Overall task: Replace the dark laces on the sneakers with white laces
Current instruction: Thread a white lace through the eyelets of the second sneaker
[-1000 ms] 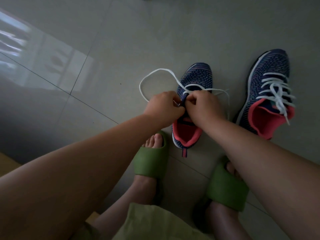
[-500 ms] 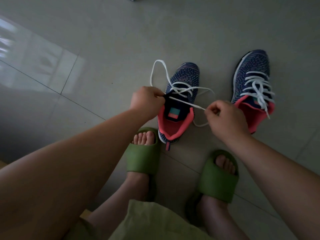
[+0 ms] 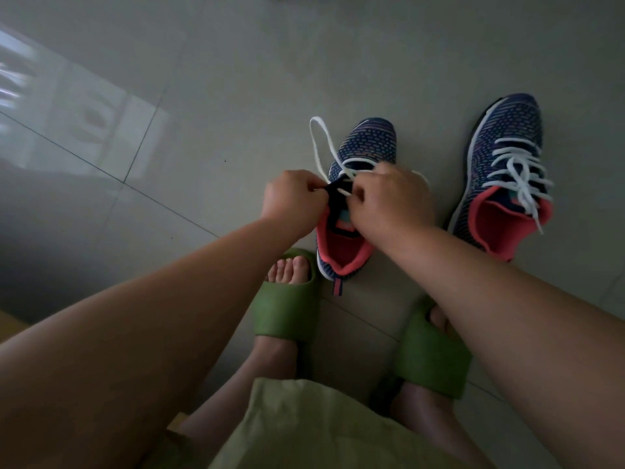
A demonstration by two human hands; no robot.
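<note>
Near sneaker: we see a navy knit sneaker with a coral-pink lining (image 3: 351,184) standing on the grey tiled floor (image 3: 220,96), toe pointing away from us, just beyond our left foot.
White lace: a flat white shoelace (image 3: 321,143) runs through the lower eyelets of that sneaker and rises in one long loop to the left of the toe (its far end is hidden behind the right hand).
Left hand: our left hand (image 3: 292,201) is closed, pinching the dark tongue edge (image 3: 338,194) at the sneaker's throat.
Right hand: our right hand (image 3: 392,201) is curled over the same spot, fingertips meeting the left hand's; it seems to nip the lace, though we cannot tell for sure.
Far sneaker: a matching navy and coral sneaker (image 3: 504,170) sits well apart to the right, fully laced in white, its ends lying loose over the collar.
Feet: both wear thick green foam slides (image 3: 287,309), the right one partly covered by our forearm.
</note>
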